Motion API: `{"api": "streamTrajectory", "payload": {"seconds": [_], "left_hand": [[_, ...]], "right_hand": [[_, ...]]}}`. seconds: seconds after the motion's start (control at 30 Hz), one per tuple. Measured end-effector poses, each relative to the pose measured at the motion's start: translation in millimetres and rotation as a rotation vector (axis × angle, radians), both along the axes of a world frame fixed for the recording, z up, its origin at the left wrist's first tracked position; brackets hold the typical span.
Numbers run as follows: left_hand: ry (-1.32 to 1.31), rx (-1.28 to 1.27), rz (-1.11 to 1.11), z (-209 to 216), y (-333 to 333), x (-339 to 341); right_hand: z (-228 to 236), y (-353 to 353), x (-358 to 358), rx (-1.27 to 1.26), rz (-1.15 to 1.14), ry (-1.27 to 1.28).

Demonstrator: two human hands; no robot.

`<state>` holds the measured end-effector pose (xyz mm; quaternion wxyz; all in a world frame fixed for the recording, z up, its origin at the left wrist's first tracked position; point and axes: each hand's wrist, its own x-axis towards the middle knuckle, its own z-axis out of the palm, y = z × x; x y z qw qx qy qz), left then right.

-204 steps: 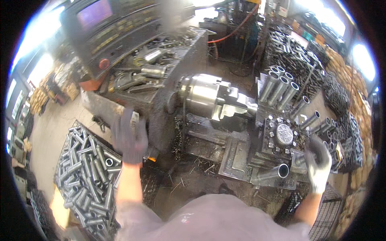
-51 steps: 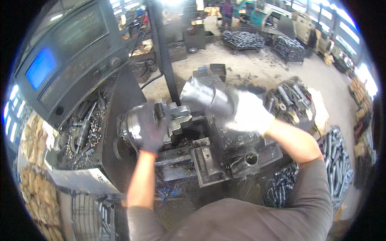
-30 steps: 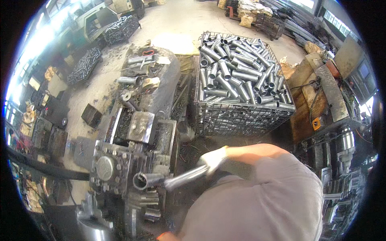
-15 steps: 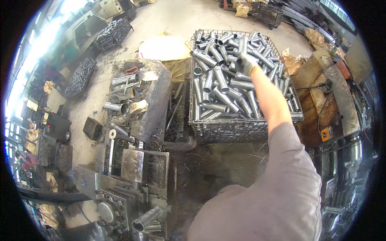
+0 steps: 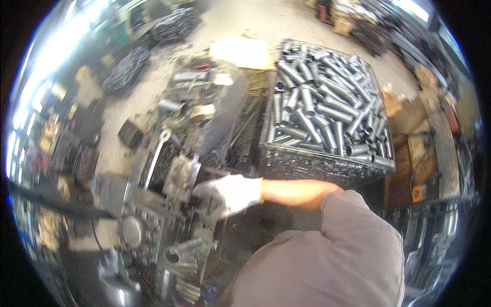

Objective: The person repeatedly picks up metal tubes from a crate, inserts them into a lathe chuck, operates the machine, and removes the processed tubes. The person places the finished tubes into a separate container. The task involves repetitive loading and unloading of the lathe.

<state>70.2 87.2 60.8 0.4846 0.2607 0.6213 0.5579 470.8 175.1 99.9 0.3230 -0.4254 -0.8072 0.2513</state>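
My right hand point(image 5: 232, 194), in a white work glove, reaches across over the dark machine block point(image 5: 179, 176) on the left. Its fingers are smeared by motion, so whether they hold anything does not show. Below it, several metal tubes point(image 5: 186, 250) lie on the machine's lower part. To the right stands a wire basket point(image 5: 330, 156) heaped with shiny metal tubes point(image 5: 327, 97), apart from the hand. My left hand cannot be made out; a blurred light grey shape point(image 5: 112, 271) at the lower left is too unclear to name.
A greasy bench point(image 5: 222, 117) beyond the machine bears metal tubes point(image 5: 171, 106) and a red-handled item point(image 5: 202, 67). A long wrench-like bar point(image 5: 156, 158) leans near the machine. A dark metal box point(image 5: 130, 133) stands on the floor. Brown metal plates point(image 5: 399, 169) flank the basket.
My right hand has left the tube heap in the basket and swung left and nearer, over the machine. The view has shifted, so the basket appears farther right.
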Motion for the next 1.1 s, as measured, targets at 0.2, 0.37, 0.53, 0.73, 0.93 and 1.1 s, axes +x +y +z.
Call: {"api": "streamTrajectory", "payload": {"seconds": [0.2,0.37,0.53,0.73,0.93,1.1], "left_hand": [[-0.62,0.075,-0.094,4,-77,-32],[-0.682,-0.125,-0.105,-4,-102,-44],[-1.014,-0.051,0.021,-6,-93,-67],[-0.67,0.175,0.074,-36,-77,-131],[-0.684,0.349,0.299,-9,-45,-145],[-0.239,0.785,0.09,65,5,-127]], "right_hand": [[-3,-6,-163,-0.4,0.094,-0.288],[-11,-30,-214,-0.004,0.146,-0.272],[-56,-72,-275,0.261,0.464,-0.121],[-74,-41,-319,-0.126,0.099,-0.643],[18,-4,-354,-0.84,0.353,0.155],[101,17,-397,-0.55,0.478,0.017]]}}
